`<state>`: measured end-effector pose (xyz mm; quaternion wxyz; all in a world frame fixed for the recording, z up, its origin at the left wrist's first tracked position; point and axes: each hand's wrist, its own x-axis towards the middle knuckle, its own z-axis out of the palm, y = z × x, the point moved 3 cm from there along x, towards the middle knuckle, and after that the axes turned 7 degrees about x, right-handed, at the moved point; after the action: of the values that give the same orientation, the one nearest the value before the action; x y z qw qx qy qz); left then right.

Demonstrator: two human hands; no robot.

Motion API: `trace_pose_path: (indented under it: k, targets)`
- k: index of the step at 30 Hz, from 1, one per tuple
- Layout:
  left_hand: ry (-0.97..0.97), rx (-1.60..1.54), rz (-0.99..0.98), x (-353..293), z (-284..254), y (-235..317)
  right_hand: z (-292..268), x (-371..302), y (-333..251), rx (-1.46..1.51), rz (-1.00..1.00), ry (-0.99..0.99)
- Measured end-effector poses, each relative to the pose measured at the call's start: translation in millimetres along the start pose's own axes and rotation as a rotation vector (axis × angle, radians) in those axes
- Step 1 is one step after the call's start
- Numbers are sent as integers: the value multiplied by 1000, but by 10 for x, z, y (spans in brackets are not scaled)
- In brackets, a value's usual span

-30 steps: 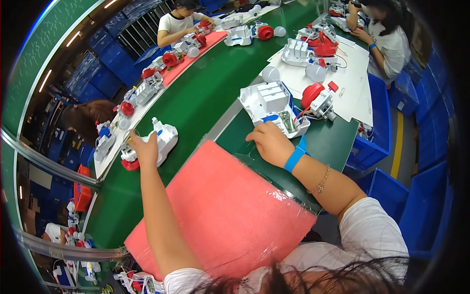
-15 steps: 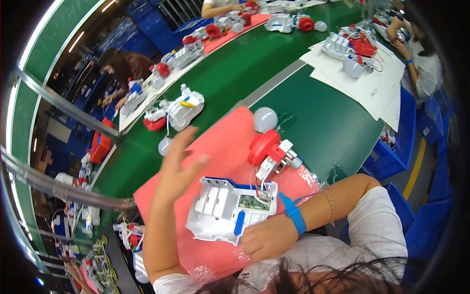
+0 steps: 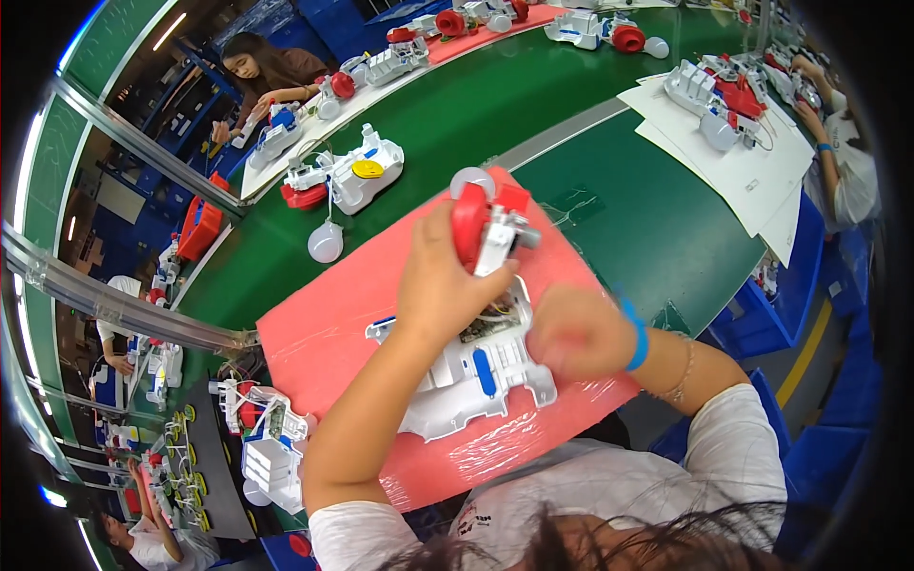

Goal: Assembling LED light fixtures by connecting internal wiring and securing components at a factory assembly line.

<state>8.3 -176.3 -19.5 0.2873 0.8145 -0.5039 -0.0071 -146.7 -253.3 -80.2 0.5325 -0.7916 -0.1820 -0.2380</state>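
Observation:
My left hand (image 3: 440, 276) is closed around a red round part (image 3: 468, 226) with a white bracket (image 3: 497, 243) attached, held over the far edge of a white plastic housing shell (image 3: 443, 404). A frosted white bulb (image 3: 472, 179) shows just beyond the red part. Open side up, the shell lies on a pink foam mat (image 3: 324, 328); inside are a green circuit board (image 3: 490, 326), partly hidden by my left hand, and a blue strip (image 3: 484, 372). My right hand (image 3: 579, 333), smeared by motion, is beside the shell's right edge.
A similar white assembly (image 3: 367, 171) with a yellow piece lies on the green belt beyond the mat. Another white unit (image 3: 274, 457) is left of my left forearm. White sheets (image 3: 724, 181) bear more parts at far right, above a blue bin (image 3: 785, 295). Several people work nearby.
My left hand has moved right and taken hold of the red round part, now raised. My right hand has left the shell's near edge for its right side. The shell has turned slightly.

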Motion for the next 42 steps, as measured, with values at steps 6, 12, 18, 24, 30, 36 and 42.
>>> trace_pose_path:
  k: [6,12,18,24,30,36,42]
  targets:
    - [137,242,241,-285,-67,188,-175,343,176,394,310,546]
    - [119,-176,262,-329,-278,-103,-387,671,410,681,374,680]
    - [-366,-930,-50,51,-166,-1022,-234,936,558,1105,407,697]
    - [-443,-1079,-118,68,-139,-766,-104,1093,597,1128,484,649]
    - [-318,-1074,-87,40,-131,-493,-223,1008,603,1151,498,573]
    - [-222,-922,-134,8,-30,-484,-167,1068,572,1004,498,713]
    - [-217,-1202,-315,-38,2,-602,-438,746,-3,259,206,698]
